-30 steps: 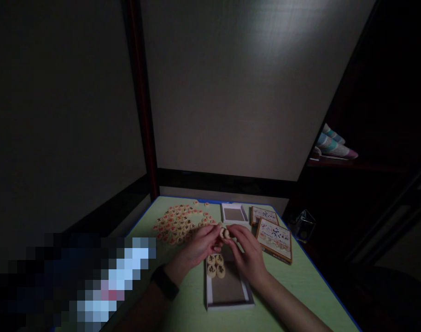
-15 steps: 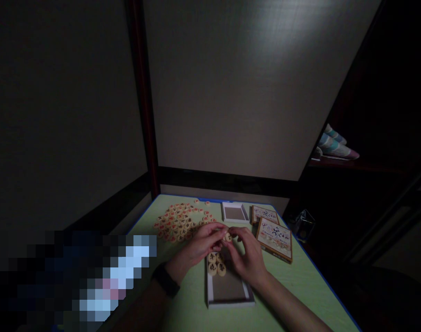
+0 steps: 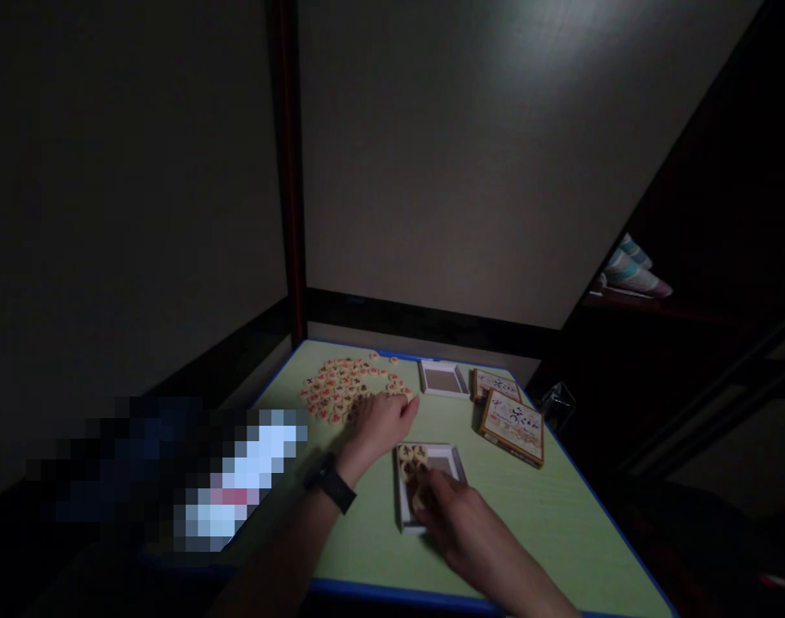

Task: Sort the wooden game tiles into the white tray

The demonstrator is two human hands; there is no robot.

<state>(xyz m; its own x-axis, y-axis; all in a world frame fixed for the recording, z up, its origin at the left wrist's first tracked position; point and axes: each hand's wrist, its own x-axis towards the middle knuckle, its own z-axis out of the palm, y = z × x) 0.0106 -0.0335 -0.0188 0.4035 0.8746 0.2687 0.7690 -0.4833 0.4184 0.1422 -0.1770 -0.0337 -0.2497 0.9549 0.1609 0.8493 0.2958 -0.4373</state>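
Observation:
My right hand [image 3: 460, 519] is over the near box tray [image 3: 453, 455], its fingers closed on a round Chinese chess piece [image 3: 419, 499] low inside the tray. Several pieces with black characters [image 3: 406, 452] lie in the tray's far left corner. My left hand [image 3: 380, 422], with a dark watch on the wrist, rests at the near right edge of a spread of loose Chinese chess pieces [image 3: 334, 388] marked in red and black. Its fingers point down and are mostly hidden behind the back of the hand.
A second white box tray [image 3: 443, 380] stands at the back of the green table [image 3: 360, 549]. To its right, two printed box lids [image 3: 512, 427] overlap. A bright pixelated patch [image 3: 244, 481] covers the left side. A panel wall rises behind the table.
My hands have parted. The left moved back to the loose pieces; the right carried a piece down into the near tray. The view has shifted slightly.

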